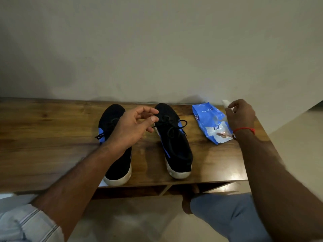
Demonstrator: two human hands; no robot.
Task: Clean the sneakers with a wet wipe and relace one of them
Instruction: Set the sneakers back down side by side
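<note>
Left hand [134,126] hovers loosely open; right grip [240,116] pinches a wipe [225,102].

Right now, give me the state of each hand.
Left hand: open, fingers loosely curled above the sneakers, holding nothing.
Right hand: pinching a white wet wipe.

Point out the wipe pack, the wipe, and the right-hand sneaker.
Wipe pack [208,119]: head view, blue front face.
Wipe [225,102]: head view, white tip above right hand's fingers.
Right-hand sneaker [176,145]: head view, black upper.
</note>
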